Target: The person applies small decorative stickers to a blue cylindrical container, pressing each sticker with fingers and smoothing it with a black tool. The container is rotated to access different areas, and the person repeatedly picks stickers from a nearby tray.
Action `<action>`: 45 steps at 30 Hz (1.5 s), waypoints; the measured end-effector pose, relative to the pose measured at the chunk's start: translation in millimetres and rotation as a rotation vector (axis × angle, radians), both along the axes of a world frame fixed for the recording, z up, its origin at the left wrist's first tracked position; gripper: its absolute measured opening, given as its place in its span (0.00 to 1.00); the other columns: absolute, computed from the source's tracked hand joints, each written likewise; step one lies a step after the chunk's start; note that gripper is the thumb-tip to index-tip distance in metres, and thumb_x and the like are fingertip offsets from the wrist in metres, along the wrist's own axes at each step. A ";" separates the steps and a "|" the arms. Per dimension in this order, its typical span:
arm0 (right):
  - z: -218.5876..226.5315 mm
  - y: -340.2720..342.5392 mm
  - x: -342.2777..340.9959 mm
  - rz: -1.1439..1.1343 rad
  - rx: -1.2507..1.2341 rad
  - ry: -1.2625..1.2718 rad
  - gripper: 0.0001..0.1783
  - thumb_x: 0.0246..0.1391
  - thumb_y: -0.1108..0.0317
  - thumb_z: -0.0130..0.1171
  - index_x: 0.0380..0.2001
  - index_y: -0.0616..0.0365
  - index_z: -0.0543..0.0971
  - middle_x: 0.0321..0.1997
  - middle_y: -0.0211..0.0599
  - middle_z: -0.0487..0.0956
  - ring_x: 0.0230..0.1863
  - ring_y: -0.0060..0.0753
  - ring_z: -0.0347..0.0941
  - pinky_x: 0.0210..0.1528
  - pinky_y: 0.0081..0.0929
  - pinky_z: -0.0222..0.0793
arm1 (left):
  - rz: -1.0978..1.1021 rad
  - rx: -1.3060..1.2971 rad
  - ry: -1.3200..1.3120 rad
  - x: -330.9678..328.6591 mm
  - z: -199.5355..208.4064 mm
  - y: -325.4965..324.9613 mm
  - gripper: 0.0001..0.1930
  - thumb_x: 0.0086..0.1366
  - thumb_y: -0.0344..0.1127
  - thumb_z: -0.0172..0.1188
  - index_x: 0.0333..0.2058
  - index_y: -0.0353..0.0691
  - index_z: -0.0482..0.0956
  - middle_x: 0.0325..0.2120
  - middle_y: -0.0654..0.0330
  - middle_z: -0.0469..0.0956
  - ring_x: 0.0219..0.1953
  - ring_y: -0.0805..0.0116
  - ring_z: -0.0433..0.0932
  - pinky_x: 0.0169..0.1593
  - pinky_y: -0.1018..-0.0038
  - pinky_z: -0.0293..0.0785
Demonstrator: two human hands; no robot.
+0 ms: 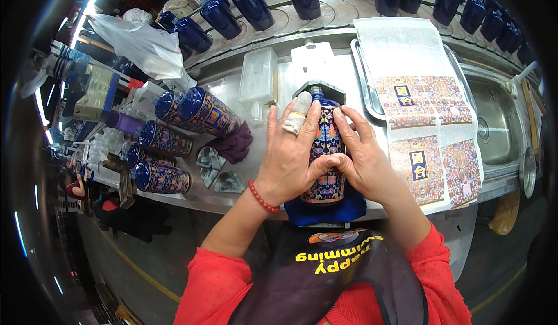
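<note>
Pressing on a patterned dark blue bottle (325, 194), both hands work at the middle of the bench, near its front edge. The left hand (285, 165) is spread along the bottle's left side, one finger covered by a pale grey wrap (294, 123), its thumb laid across the decorated face. The right hand (372, 168) is spread too, bent fingertips against the upper right side, its thumb meeting the other near the centre. The bottle's neck points away from the person; whether it lies flat or tilts cannot be told. A blue cloth (346, 210) shows under its base, and a red bead bracelet (263, 196) circles the left wrist. Left on the metal bench (247, 167) are a crumpled purple cloth (235, 143), two grey-and-white scraper-like pieces (210, 158) and several patterned bottles (165, 139). Beyond the hands sits a clear plastic container (258, 72); to the right, printed pattern sheets (433, 128) partly cover a metal tray (367, 89) beside a sink (496, 157). Plain dark blue bottles (252, 6) line the far side.
</note>
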State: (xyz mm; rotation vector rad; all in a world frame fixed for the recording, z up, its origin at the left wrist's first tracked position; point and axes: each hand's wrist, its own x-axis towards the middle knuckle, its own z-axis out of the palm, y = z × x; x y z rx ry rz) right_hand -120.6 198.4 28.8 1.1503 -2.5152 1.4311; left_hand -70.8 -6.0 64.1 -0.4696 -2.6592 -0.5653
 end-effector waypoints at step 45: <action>-7.6 5.0 26.0 -0.033 0.055 0.316 0.37 0.52 0.83 0.56 0.68 0.66 0.66 0.68 0.70 0.66 0.62 0.68 0.70 0.63 0.51 0.68 | 0.026 0.009 0.023 61.8 -20.5 14.6 0.49 0.65 0.74 0.50 0.69 0.35 0.66 0.66 0.44 0.68 0.70 0.39 0.61 0.73 0.39 0.41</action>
